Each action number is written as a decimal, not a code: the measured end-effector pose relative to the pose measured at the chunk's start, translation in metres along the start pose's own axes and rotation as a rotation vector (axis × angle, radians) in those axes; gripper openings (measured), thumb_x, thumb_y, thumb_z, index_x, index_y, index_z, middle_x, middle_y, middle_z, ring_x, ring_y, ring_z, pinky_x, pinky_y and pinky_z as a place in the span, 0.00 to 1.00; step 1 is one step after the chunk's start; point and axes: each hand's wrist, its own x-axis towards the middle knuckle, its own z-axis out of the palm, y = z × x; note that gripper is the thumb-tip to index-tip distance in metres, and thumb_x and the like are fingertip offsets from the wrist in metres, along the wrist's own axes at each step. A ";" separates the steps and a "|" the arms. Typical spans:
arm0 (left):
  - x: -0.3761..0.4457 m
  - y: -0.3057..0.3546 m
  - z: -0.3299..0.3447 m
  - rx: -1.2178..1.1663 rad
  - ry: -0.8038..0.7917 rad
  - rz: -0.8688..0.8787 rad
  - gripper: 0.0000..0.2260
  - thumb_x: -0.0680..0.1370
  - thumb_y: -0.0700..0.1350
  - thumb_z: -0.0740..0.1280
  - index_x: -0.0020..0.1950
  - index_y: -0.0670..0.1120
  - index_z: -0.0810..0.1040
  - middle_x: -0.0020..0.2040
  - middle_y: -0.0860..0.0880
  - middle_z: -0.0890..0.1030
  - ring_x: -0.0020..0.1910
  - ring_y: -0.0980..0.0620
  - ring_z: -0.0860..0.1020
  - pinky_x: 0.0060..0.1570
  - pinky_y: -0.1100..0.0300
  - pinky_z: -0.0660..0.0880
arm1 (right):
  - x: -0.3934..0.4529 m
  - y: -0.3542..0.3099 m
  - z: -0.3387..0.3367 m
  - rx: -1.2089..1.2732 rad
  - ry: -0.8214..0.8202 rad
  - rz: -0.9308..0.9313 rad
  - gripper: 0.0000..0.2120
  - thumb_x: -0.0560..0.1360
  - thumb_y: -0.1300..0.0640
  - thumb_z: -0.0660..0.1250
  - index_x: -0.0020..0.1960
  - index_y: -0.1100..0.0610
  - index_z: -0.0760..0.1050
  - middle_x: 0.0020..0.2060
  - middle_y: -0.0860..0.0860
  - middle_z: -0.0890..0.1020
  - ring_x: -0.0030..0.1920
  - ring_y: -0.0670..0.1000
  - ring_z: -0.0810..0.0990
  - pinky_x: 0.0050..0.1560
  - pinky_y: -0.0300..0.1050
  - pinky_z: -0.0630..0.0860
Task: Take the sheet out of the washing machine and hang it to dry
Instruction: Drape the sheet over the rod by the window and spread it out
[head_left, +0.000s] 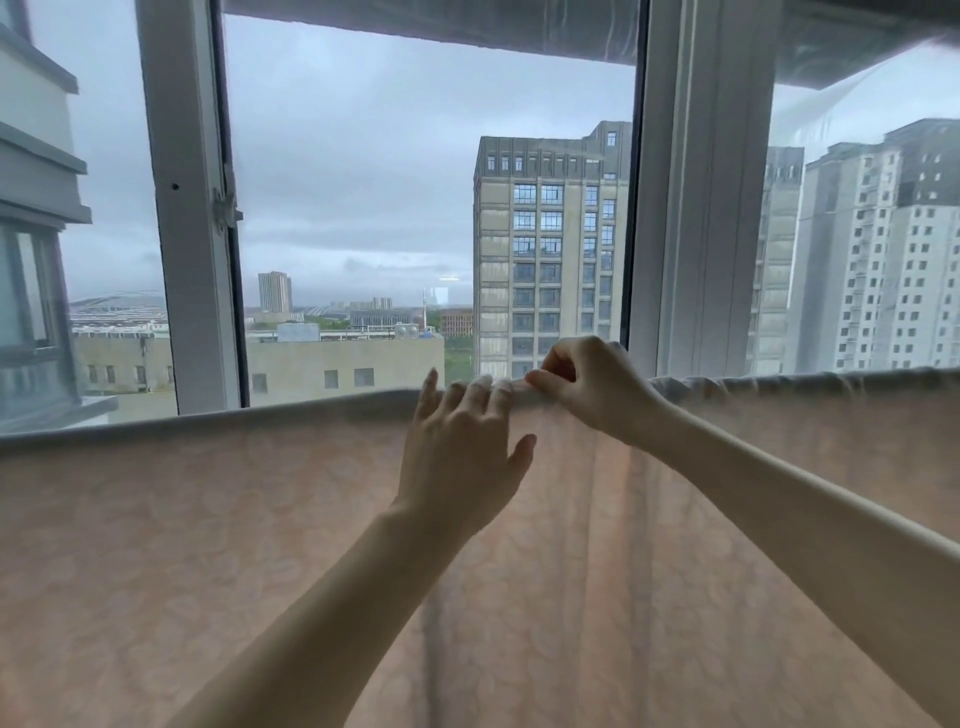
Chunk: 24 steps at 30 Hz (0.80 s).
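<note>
With the thin peach patterned sheet (208, 519) draped before me, my right hand (582, 387) pinches its bunched top fold while my left hand (460, 447), fingers spread beside it, should smooth leftward.

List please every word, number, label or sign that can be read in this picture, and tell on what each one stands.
None can be read.
The sheet carries only a faint pattern, no label in view.
The window frame shows no marking.
The buildings outside show no readable sign; anything on the distant ones is too small to tell.
</note>
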 end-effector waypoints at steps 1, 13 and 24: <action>0.004 0.003 0.000 -0.010 -0.011 0.000 0.25 0.77 0.58 0.63 0.69 0.45 0.73 0.64 0.47 0.78 0.65 0.46 0.75 0.73 0.46 0.55 | -0.003 0.000 0.000 0.004 0.011 -0.008 0.07 0.76 0.53 0.68 0.45 0.56 0.79 0.35 0.47 0.80 0.36 0.44 0.77 0.37 0.34 0.71; 0.008 0.006 -0.002 0.044 -0.039 -0.001 0.24 0.74 0.57 0.61 0.64 0.45 0.77 0.60 0.47 0.81 0.57 0.44 0.79 0.63 0.47 0.71 | 0.029 0.017 -0.048 -0.054 -0.551 0.308 0.10 0.77 0.52 0.65 0.48 0.56 0.83 0.38 0.47 0.82 0.38 0.46 0.78 0.40 0.38 0.73; 0.006 0.002 0.005 0.153 -0.111 0.073 0.28 0.78 0.59 0.59 0.76 0.52 0.60 0.72 0.48 0.70 0.65 0.42 0.72 0.67 0.43 0.64 | 0.012 0.040 -0.028 -0.039 -0.183 0.178 0.10 0.76 0.56 0.67 0.43 0.62 0.82 0.33 0.50 0.80 0.36 0.46 0.77 0.43 0.43 0.74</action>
